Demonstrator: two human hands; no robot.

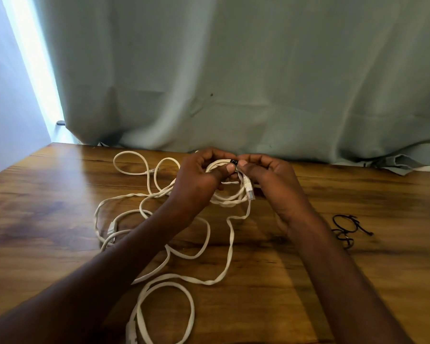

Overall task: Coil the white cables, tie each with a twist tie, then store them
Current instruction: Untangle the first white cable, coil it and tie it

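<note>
my left hand (pixel 199 180) grips the small white cable coil (pixel 227 194) above the desk (pixel 358 281); my right hand (pixel 268 175) pinches the black twist tie (pixel 233 162) at the coil's top. in my judgement, keep the loops squeezed flat and turn the tie ends tight, with the plug (pixel 249 188) left outside. loose white cables (pixel 174 244) sprawl below and left, so lift straight up. spare twist ties (pixel 346 228) lie right, well apart. open desk lies right; a curtain (pixel 233 70) closes the far edge.
</note>
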